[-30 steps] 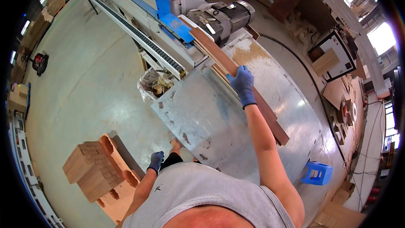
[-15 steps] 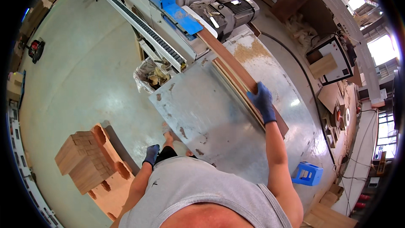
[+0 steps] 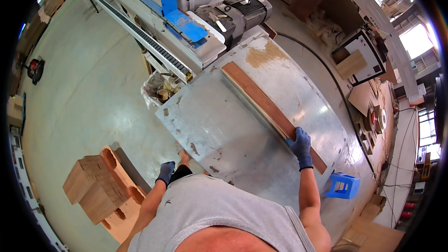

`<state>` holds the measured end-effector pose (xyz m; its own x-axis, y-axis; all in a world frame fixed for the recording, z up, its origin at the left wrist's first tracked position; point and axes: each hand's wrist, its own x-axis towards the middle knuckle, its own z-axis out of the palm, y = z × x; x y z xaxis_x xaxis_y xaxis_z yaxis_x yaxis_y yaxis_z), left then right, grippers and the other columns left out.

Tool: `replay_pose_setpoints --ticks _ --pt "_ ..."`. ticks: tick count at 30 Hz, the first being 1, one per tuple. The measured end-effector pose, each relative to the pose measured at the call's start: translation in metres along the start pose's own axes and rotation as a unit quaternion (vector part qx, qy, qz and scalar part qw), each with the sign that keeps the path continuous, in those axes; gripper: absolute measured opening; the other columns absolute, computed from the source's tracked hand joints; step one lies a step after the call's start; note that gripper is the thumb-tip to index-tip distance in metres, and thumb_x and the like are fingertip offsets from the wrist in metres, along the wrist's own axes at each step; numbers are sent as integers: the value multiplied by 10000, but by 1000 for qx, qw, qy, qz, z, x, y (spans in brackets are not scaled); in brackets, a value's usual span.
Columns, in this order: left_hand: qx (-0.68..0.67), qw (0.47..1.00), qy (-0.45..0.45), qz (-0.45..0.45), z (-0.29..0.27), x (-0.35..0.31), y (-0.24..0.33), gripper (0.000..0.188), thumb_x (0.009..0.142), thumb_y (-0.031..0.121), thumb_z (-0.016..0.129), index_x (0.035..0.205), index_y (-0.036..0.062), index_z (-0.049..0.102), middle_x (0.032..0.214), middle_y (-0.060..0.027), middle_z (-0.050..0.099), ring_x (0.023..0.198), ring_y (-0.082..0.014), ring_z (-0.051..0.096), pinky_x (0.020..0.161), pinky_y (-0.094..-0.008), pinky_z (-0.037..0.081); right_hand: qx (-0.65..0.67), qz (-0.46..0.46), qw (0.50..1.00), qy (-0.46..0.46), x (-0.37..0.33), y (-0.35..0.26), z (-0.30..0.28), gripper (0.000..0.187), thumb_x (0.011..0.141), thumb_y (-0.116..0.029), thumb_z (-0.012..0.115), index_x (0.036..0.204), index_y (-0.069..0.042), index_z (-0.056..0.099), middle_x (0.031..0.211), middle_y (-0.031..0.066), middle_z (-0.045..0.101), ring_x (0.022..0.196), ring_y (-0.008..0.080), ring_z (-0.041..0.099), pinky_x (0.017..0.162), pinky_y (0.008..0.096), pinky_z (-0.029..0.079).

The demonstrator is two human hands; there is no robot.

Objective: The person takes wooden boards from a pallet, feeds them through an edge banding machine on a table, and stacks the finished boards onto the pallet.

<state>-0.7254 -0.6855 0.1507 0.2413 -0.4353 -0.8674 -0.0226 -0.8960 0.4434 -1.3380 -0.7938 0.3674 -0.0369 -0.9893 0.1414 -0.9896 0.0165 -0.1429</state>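
Note:
A long, narrow reddish-brown wooden plank lies slantwise on the metal tabletop. Lighter wood edges show along its left side, so more strips seem to lie beneath it. My right hand, in a dark blue glove, is closed around the plank near its close end, thumb on the left side. Low beside my thigh hangs my left hand, gloved the same way and away from the table; its fingers are too small and bunched to read. The plank's far end is apart from the machine's blue metal plate.
Sawdust is spread on the table's far part. Beyond stand a motor and a roller conveyor. A bag of scraps sits by the table corner. Stacked wooden blocks are at left, a blue stool at right.
My right hand has drawn the plank back toward me, out from the blue plate. It now lies over the lighter strips it was beside. My left hand stays by my thigh.

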Motion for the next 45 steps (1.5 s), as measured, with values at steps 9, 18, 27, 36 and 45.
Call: replay_pose_setpoints --ticks 9,18,27,36,45 --pt "19 1000 -14 3 -4 -20 14 336 927 320 600 1154 79 652 918 -55 657 720 -198 591 609 -396 479 -37 -23 999 13 49 -50 11 521 685 -299 810 1086 -59 580 981 120 630 903 332 627 773 455 472" --pt "48 998 4 -30 -11 -9 15 381 925 340 605 1207 84 616 961 -55 655 784 -224 616 637 -414 490 -61 -11 998 8 98 -83 24 447 655 -330 815 958 -101 580 907 112 654 838 326 642 724 476 468" --pt "12 1000 4 -9 -3 -9 21 353 928 315 602 1195 85 627 940 -59 658 755 -223 609 632 -411 490 -58 -2 998 -39 103 -80 19 448 661 -326 813 963 -94 576 902 119 664 871 337 633 750 469 469" --pt "29 999 -22 15 -12 8 -3 333 910 301 613 1117 44 652 919 -90 653 691 -217 584 627 -390 492 -40 6 999 -34 51 -31 -4 475 675 -328 807 1013 -74 592 941 132 652 891 348 630 780 454 472" --pt "13 999 24 34 9 -18 40 277 881 317 641 1008 77 698 783 -22 625 652 -163 570 533 -352 437 39 13 999 20 81 -57 22 639 712 -326 798 1226 -24 568 1004 162 670 937 364 632 808 457 478"
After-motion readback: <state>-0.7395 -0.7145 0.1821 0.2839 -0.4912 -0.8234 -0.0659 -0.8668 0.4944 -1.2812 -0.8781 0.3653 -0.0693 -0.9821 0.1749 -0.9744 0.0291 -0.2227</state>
